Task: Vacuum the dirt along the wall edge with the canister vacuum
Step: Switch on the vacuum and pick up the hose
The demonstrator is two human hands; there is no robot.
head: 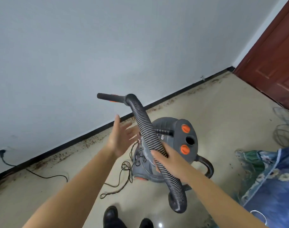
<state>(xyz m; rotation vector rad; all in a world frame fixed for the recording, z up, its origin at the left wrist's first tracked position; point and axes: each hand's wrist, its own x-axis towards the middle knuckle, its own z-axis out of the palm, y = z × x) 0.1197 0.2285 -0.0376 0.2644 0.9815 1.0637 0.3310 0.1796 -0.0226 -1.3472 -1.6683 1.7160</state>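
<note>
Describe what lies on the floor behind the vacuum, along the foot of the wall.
Behind the vacuum a band of brown dirt runs along the black skirting board. The hose, the left hand and the vacuum itself cover a stretch of it.

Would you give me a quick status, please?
Right hand grips hose; left hand open. Nozzle raised, dirt untouched. Cord tangled by vacuum.
</note>
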